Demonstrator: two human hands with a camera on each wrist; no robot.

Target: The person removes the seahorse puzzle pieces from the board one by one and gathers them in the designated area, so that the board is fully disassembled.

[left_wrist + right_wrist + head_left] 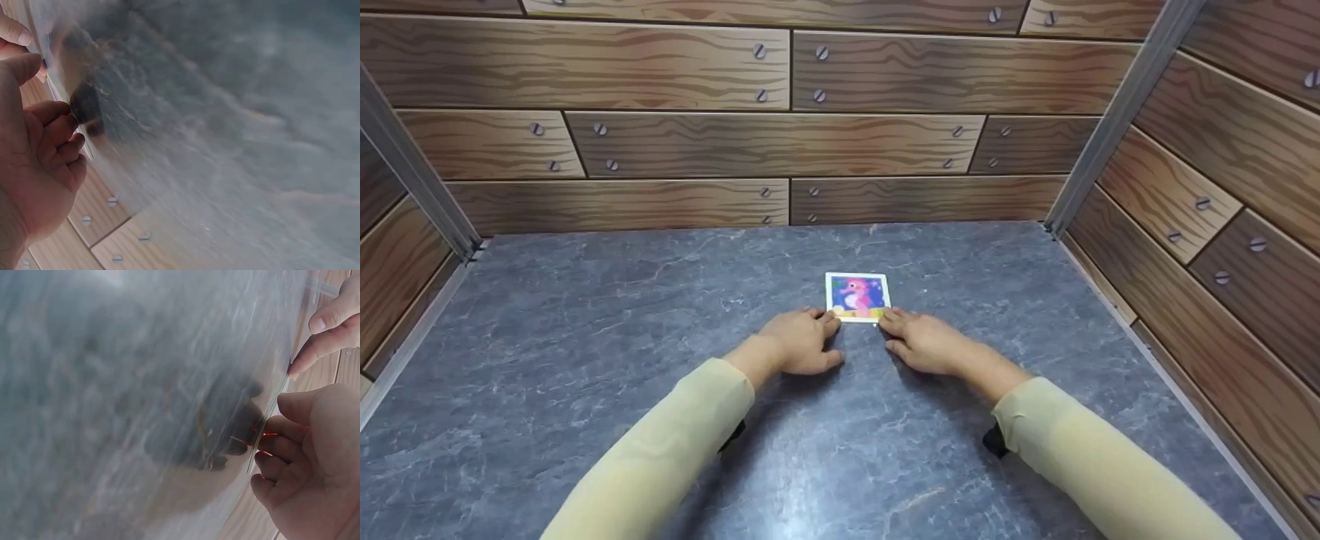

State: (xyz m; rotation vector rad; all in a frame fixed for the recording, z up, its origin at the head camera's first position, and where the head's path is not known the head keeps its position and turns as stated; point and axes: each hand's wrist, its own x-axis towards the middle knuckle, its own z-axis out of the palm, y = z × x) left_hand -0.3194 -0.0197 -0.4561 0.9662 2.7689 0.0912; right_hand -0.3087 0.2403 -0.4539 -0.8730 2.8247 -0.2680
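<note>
A small square picture with a pink seahorse on a blue ground and a white border lies flat on the grey marbled tabletop. My left hand touches its near left corner with the fingertips, the thumb held apart on the near side. At the near right corner, the fingertips of my right hand rest on the picture's edge. Both palms face down, and the wrist views show the fingers loosely bent with their tips at the surface. Neither hand grips the picture.
Walls printed as wooden planks with screws stand behind and to the right, with another at left. Grey metal posts mark the back corners. The tabletop spreads around the picture, with glare near the front.
</note>
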